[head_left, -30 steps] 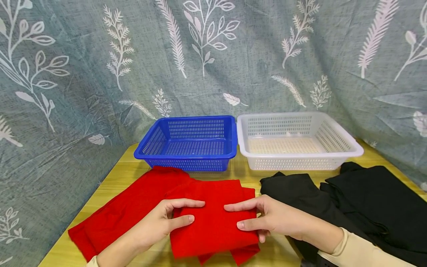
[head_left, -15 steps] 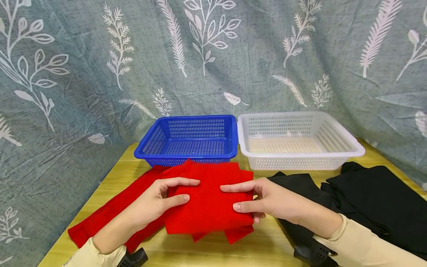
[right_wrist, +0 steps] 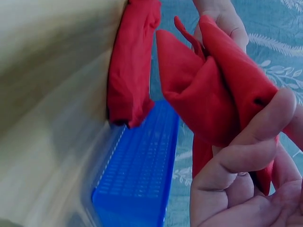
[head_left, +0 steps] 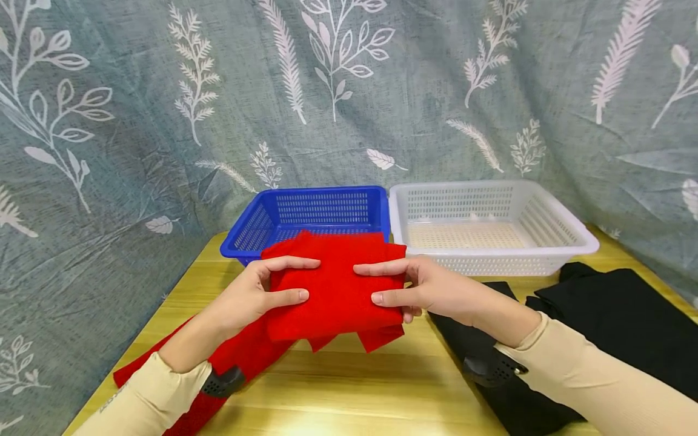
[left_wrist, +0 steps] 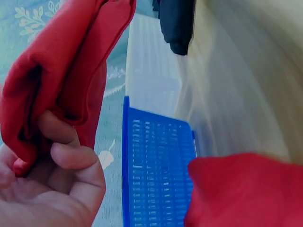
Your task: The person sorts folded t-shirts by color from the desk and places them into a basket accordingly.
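Note:
Between my two hands a folded red garment (head_left: 335,284) is held up above the table, overlapping the front of the blue basket in the head view. My left hand (head_left: 253,297) grips its left side, thumb on top and fingers curled beneath, as the left wrist view shows. On the opposite side my right hand (head_left: 431,287) grips it the same way, with curled fingers (right_wrist: 246,158) underneath. Loose corners of the cloth hang below its near edge. A second red garment (head_left: 245,351) lies on the table at the left, partly hidden by my left arm.
The blue basket (head_left: 231,245) and a white basket (head_left: 491,264) stand side by side at the back of the wooden table (head_left: 349,393). Black garments (head_left: 611,321) lie on the right, partly under my right arm. A patterned curtain (head_left: 229,79) hangs behind.
Both hands have lifted the folded red garment off the table and carried it forward toward the blue basket. The other red garment and the baskets have stayed in place.

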Available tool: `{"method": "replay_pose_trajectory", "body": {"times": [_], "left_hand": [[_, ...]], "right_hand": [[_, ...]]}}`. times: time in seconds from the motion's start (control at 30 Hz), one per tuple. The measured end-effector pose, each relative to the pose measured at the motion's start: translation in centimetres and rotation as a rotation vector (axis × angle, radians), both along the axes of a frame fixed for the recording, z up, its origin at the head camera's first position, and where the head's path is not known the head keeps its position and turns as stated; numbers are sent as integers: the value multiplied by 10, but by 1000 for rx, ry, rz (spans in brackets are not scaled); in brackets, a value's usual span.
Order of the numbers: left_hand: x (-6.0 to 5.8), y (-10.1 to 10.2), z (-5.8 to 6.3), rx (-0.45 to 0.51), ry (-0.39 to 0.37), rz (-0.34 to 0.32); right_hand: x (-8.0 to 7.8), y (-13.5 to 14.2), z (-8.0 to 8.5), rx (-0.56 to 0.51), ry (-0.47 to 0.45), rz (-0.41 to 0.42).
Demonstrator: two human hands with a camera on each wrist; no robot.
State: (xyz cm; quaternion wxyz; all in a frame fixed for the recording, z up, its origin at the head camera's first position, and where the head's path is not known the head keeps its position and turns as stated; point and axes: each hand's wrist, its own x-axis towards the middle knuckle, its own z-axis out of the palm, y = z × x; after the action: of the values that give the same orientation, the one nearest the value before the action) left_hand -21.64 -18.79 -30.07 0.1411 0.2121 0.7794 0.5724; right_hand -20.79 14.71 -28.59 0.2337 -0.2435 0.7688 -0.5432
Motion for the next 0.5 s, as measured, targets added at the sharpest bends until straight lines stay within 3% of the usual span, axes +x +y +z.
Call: {"method": "replay_pose_trajectory", "body": {"times": [0.5], "left_hand": [[-45,-6,21,-71,69,87]], "right_hand": [[-47,-17,13,40,50,-51]]}}
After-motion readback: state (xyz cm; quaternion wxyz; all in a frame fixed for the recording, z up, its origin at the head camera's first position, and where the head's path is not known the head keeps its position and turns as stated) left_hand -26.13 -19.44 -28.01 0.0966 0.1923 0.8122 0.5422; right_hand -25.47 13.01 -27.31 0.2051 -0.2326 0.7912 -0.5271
